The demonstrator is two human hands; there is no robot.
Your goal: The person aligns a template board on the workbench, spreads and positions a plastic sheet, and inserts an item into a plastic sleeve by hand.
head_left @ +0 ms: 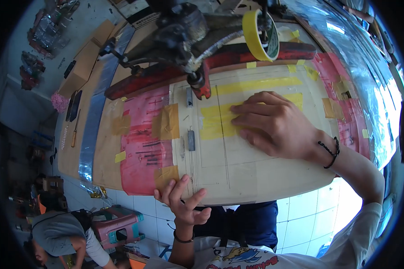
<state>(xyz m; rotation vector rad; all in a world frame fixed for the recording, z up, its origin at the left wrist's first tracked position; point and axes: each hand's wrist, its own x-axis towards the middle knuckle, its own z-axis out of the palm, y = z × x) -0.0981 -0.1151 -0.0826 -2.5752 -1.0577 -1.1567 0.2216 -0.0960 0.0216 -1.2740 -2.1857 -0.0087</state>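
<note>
My right hand [274, 123] lies palm down with its fingers stretched over a wide yellow tape patch [213, 121] on the cream work board [238, 175]. Whether the fingertips press on the tape, I cannot tell. Close to the board's front edge, my left hand [184, 201] has its fingers spread, by a piece of brown tape [166, 175] at the corner of a red sheet [141, 134]. Neither hand shows anything held. Two small dark grey bars [191, 140] sit on the board between the hands and the red sheet. Thin pencil-like lines run beside them.
A dark metal machine head [184, 31] with a red bar [143, 80] overhangs the far side. From it hangs a yellow tape roll [251, 36]. A screwdriver-like tool [74, 134] lies far left. At lower left, a person [60, 233] bends beside a stool [116, 226].
</note>
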